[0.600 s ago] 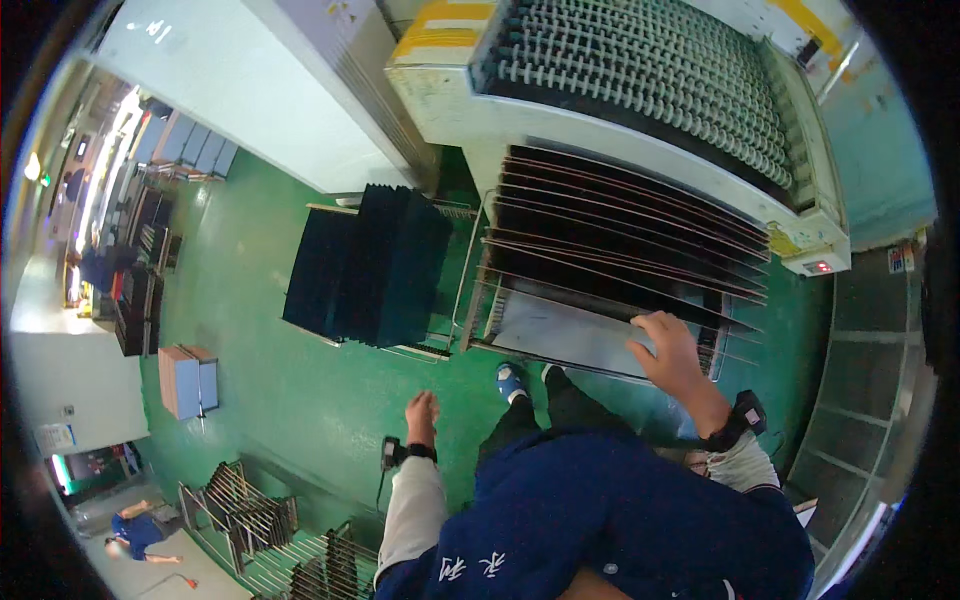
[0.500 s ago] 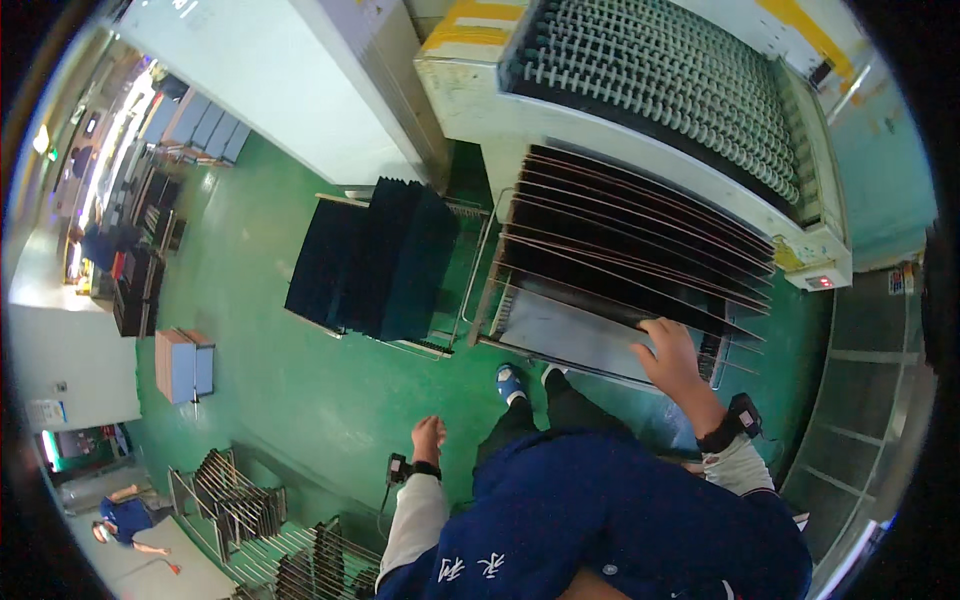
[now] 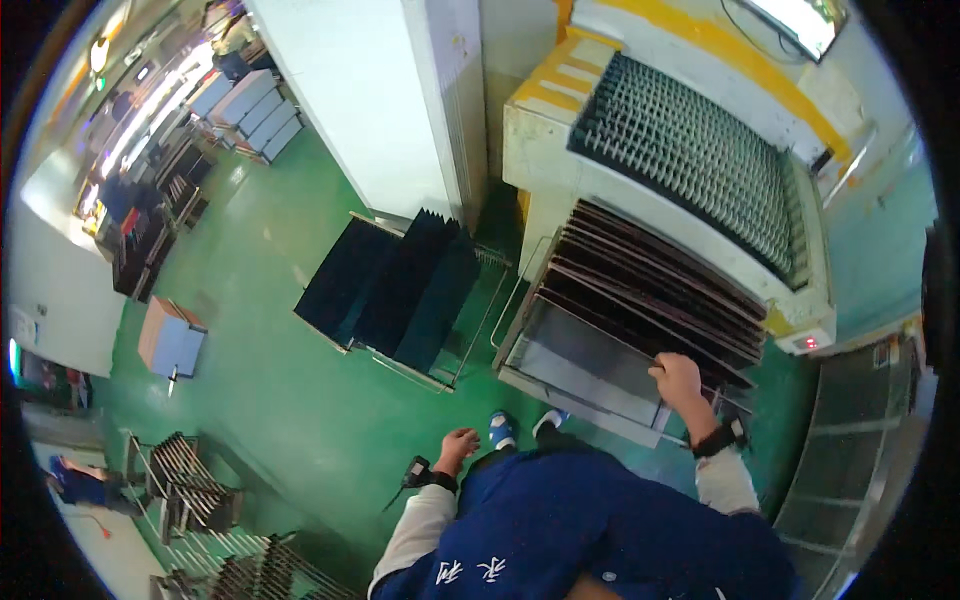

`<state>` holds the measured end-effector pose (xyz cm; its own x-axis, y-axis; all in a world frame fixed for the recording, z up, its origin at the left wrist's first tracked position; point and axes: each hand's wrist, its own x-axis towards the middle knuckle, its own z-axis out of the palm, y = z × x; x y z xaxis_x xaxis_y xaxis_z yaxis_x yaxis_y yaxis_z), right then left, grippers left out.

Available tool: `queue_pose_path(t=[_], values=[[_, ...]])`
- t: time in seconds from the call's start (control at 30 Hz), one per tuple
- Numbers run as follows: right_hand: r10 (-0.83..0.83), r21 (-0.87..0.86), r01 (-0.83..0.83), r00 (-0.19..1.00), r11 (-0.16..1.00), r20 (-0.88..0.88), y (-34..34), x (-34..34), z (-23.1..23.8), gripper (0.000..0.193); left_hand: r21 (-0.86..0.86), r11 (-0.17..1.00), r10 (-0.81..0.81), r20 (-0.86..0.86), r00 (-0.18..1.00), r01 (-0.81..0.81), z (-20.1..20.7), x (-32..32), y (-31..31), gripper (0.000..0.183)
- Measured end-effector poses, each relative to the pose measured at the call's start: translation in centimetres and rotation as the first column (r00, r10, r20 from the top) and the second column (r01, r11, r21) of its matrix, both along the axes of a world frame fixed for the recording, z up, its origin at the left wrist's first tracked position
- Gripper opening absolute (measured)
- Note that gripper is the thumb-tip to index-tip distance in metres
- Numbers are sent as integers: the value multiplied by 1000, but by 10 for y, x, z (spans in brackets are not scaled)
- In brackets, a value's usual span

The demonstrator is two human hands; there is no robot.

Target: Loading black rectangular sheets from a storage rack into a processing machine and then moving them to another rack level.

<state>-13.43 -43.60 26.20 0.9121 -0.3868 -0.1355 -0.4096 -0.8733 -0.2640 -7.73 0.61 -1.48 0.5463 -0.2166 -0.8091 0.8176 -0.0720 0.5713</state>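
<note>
My right hand (image 3: 678, 381) reaches over the rack (image 3: 575, 392) in front of me, fingers curled in beside the near edge of the closest dark panel (image 3: 620, 328). Whether the fingertips grip that edge is too small to make out. Several thin dark panels stand on edge in this rack, tilted and close together, behind a bare grey tray area (image 3: 585, 350). Low at my left side hangs my left hand (image 3: 459, 447), loosely open and holding nothing. Each wrist wears a black band with a small box on it.
Past the rack stands a pale machine (image 3: 545, 135) with rows of rollers (image 3: 690, 150). Left of it, another rack holds dark pleated sheets (image 3: 410, 290). A white pillar (image 3: 370, 110), a box stack (image 3: 173, 338) and metal racks (image 3: 190, 480) stand around the green floor. Another person (image 3: 85, 485) is at far left.
My view has shifted, and the machine and racks sit lower in it. My right hand's fingers have curled in from a spread pose. My left hand has come nearer my body and its fingers have loosened.
</note>
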Motion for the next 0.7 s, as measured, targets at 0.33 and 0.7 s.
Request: queue_pose_path(t=[0.33,0.7], values=[[-173,84,155,940,984,293,-29,-40,203,28,137,989,-69,28,997,64,-25,19,42,20],[-905,929,-231,248,290,345,-169,-63,186,51,58,996,71,-25,997,-70,-31,-2,28,27]])
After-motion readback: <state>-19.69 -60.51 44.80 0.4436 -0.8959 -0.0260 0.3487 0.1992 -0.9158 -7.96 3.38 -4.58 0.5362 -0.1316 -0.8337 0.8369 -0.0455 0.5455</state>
